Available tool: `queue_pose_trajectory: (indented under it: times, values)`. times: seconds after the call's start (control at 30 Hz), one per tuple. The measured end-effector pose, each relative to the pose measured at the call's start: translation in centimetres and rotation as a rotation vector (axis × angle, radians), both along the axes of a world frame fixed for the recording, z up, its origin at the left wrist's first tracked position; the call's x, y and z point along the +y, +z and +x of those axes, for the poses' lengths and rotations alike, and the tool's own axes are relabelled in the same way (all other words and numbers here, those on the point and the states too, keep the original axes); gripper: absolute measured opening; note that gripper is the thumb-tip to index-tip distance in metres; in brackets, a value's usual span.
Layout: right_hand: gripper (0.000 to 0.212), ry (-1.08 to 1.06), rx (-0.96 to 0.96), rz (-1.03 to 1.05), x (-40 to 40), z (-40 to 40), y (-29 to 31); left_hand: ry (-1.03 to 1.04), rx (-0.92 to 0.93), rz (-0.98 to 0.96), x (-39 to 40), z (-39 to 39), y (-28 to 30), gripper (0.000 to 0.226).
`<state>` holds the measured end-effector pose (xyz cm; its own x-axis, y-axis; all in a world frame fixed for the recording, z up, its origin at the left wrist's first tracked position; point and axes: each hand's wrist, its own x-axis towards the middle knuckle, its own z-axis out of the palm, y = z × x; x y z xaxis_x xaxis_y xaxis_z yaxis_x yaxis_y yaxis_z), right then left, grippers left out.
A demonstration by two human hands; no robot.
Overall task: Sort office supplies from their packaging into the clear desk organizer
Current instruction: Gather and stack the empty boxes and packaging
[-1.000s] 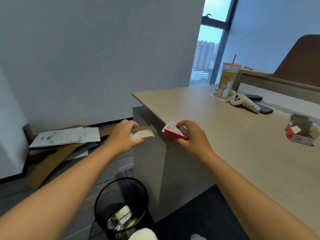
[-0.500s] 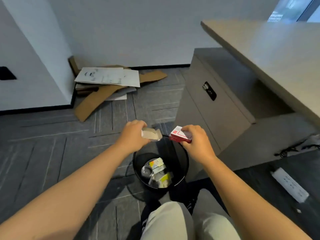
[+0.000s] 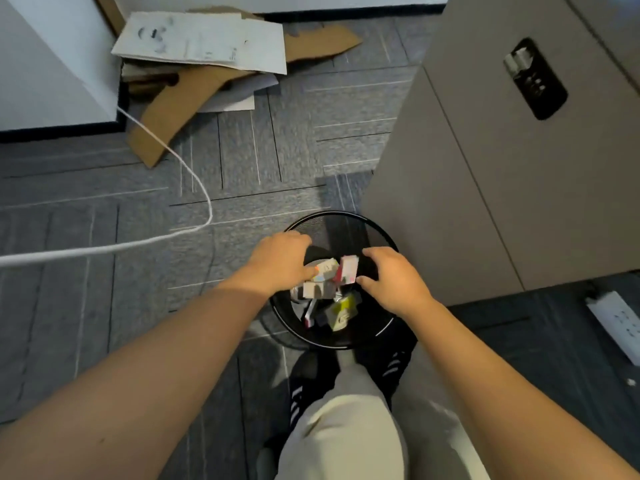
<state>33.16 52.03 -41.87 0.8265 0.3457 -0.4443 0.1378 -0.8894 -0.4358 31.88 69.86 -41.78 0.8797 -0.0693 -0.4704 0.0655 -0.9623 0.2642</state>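
The empty packaging, a pale carton [image 3: 327, 268] and a red box [image 3: 348, 270], is over the open mouth of the bin [image 3: 388, 336], apparently dropping clear of both hands so it lands on the scraps inside. The left hand [image 3: 277, 268] and right hand [image 3: 393, 278] hover over the bin with fingers loose, holding nothing. A cabinet [image 3: 502, 188] stands tight against the bin's right, leaving open floor to its left; the organizer is out of sight

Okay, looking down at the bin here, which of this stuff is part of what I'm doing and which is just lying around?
Part of the job:
left hand
right hand
red and white box
pale carton piece
black mesh bin

Lying about:
flattened cardboard
white cable
power strip
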Motion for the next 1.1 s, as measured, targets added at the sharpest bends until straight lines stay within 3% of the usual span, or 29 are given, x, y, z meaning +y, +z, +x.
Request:
queue_pose_trajectory:
  times: [0.13,0.3,0.7,0.9,1.1]
  values:
    - [0.047,0.049,-0.017,-0.103,-0.1,-0.4,0.8,-0.123,0.016,0.145,0.3,-0.6,0.9,0.037]
    - [0.046,0.052,-0.082,-0.136,-0.2,-0.9,5.3,-0.116,-0.041,0.159,0.6,-1.4,4.5,0.042]
    - [0.042,-0.019,-0.473,-0.109,-3.6,-6.5,23.5,-0.194,-0.454,0.11,-2.9,-4.9,22.1,0.044]
    - [0.04,-0.137,-0.691,-0.133,-9.4,-11.3,30.7,-0.289,-0.673,0.008,-8.6,-6.9,30.7,0.044]
    - [0.041,-0.405,-0.78,-0.185,-19.2,-15.9,34.5,-0.433,-0.758,-0.099,-18.4,-8.2,35.0,0.045]
